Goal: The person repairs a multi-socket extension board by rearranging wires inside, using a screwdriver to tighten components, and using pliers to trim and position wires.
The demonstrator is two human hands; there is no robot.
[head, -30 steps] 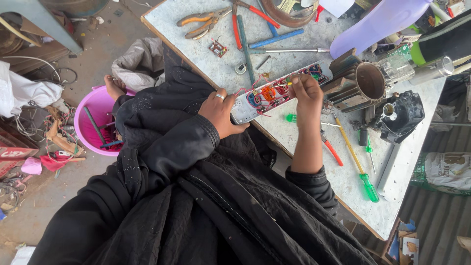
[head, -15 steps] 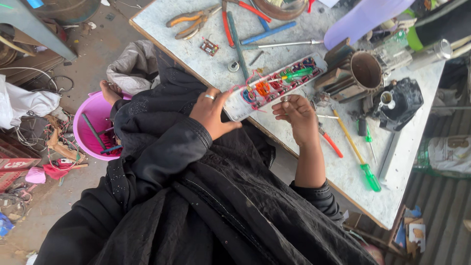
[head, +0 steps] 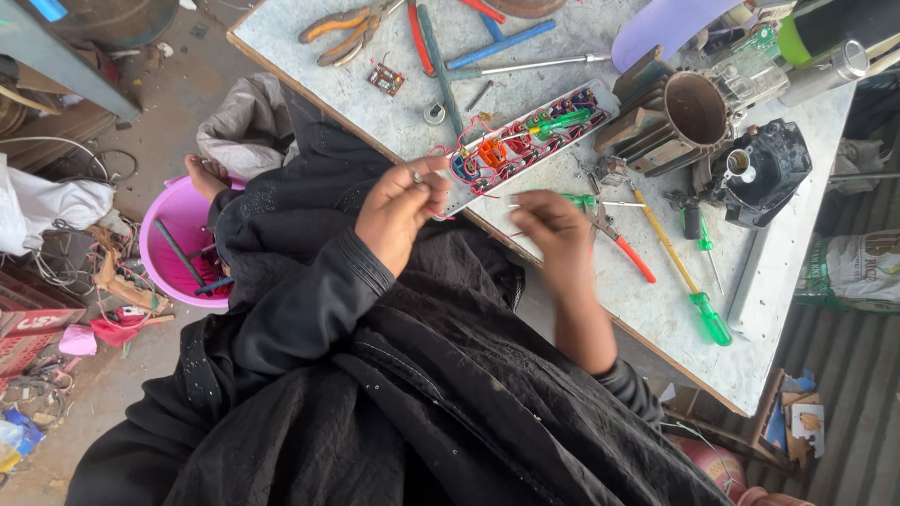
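An opened white power strip point(head: 534, 141) with red and green wiring inside lies flat on the grey worktable point(head: 656, 309). My left hand point(head: 398, 211) pinches its near end, fingers closed on the casing and a red wire. My right hand point(head: 553, 230) hovers blurred over the table edge, just below the strip, holding nothing, fingers loosely apart. It is close to a green-handled screwdriver point(head: 577, 200) and red-handled pliers point(head: 623, 248). I wear black sleeves.
Orange pliers point(head: 342, 23), a blue tool point(head: 506, 42), a small circuit board point(head: 385, 79), a yellow-and-green screwdriver point(head: 689, 281), a brown motor housing point(head: 689, 108) and a black motor part point(head: 764, 173) lie on the table. A pink tub point(head: 183, 248) with tools stands on the floor at left.
The power strip went from held up in both hands to lying on the table. My right hand let go and dropped toward the table edge; my left hand stays on the strip's near end.
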